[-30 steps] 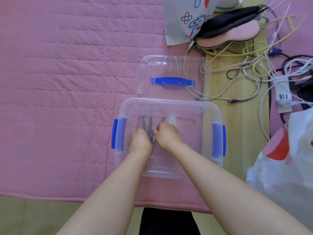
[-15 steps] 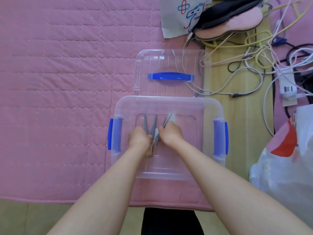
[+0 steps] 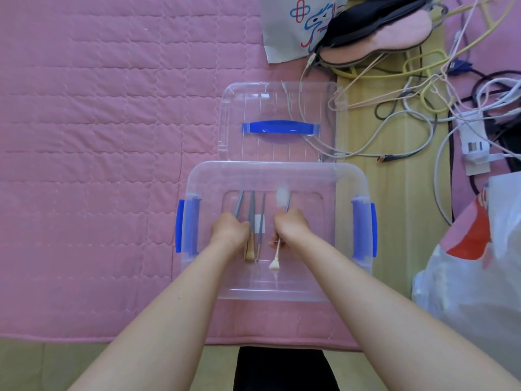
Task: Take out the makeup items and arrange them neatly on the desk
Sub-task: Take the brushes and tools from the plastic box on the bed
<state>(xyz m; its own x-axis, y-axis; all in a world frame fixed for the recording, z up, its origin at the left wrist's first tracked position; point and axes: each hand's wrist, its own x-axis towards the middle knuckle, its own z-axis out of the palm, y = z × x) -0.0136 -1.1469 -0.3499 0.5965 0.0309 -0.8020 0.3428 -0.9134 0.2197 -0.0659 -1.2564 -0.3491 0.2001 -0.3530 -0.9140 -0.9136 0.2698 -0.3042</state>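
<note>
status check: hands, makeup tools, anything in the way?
Left hand grips grey tools. Right hand grips applicator stick. Both inside clear bin. Nothing blocking.

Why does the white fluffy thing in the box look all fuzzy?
Head view: the white fluffy tip is blurred, lying behind the clear box's hazy plastic; the right hand and left hand look sharper; straight edges bend from the wide-angle lens; lighting is soft.

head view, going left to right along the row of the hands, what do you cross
pink quilt → box's left blue latch → left hand → right hand → box's right blue latch → white plastic bag
</note>
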